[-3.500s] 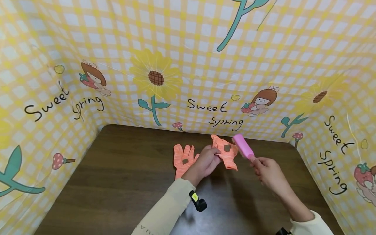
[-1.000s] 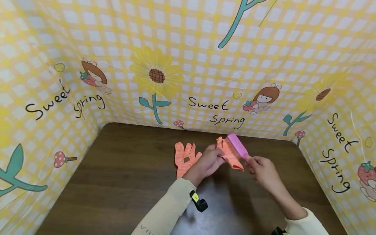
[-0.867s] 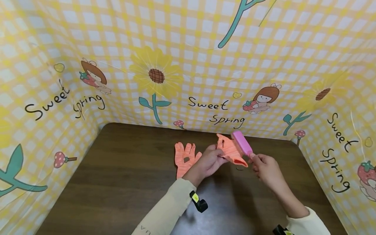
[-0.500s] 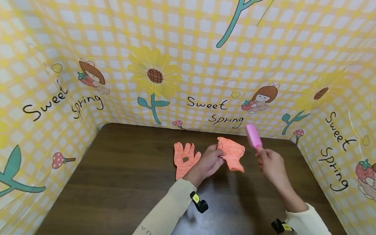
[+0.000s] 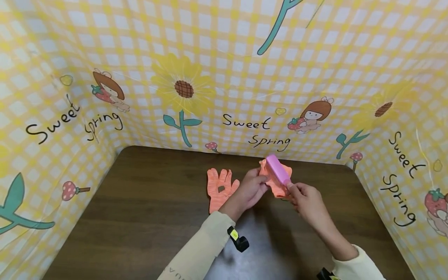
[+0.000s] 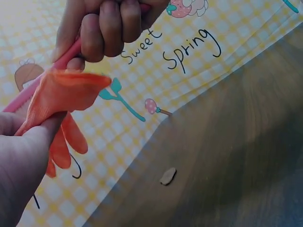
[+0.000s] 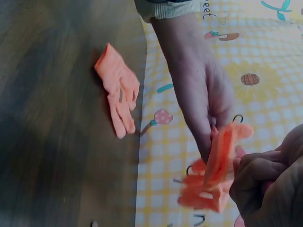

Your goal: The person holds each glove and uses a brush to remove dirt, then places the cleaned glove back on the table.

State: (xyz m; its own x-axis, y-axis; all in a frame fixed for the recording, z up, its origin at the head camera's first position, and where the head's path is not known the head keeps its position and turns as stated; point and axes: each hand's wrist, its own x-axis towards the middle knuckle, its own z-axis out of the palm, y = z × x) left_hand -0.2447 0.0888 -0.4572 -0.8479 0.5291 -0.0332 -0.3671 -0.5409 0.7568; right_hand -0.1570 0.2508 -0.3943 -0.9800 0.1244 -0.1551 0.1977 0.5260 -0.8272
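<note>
My left hand (image 5: 250,189) pinches an orange knit glove (image 5: 279,188) above the table, its cuff gaping in the left wrist view. My right hand (image 5: 308,200) grips a pink brush (image 5: 277,169) by the handle, its head lying across the glove with the back facing up. In the left wrist view, the brush (image 6: 23,97) passes behind the glove (image 6: 61,97), and the right hand's fingers (image 6: 111,30) curl round the handle. A second orange glove (image 5: 217,198) lies flat on the table, a dark grey patch (image 5: 221,189) on its palm; my left forearm overlaps it.
A small pale flake (image 6: 168,176) lies on the dark wooden table (image 5: 140,217). Yellow checked cloth (image 5: 238,85) with printed flowers walls in the table's back and sides. A black camera strap (image 5: 238,239) sits on the left wrist.
The brush swings off to the right and back onto the glove. The held glove turns and shifts in the left hand; the dark patch seen on it earlier no longer shows.
</note>
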